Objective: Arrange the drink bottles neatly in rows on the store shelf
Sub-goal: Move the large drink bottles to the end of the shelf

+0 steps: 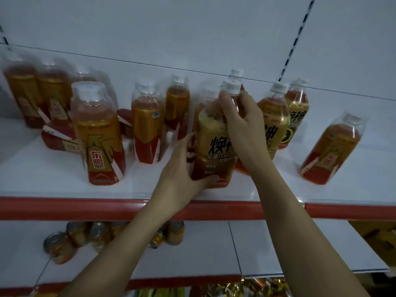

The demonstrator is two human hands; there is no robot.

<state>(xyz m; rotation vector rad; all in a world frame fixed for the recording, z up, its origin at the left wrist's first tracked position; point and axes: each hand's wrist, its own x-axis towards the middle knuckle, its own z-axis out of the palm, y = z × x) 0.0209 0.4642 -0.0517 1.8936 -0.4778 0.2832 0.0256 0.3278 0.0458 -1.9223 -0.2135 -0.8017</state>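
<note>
Both hands grip yellow-label bottle (214,144): left hand (182,181) base, right hand (242,123) neck.

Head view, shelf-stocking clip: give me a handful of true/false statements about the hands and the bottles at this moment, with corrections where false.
1. Both hands hold the same bottle. True: the left hand grips the base of the gold-labelled bottle and the right hand grips its neck.
2. Every bottle on the top shelf stands upright. False: at least one red-labelled bottle lies on its side behind the front-left bottle.
3. The held bottle has lost its cap. False: a white cap is on it.
4. The lower shelf holds cans. True.
5. One bottle stands apart at the far right. True.
</note>
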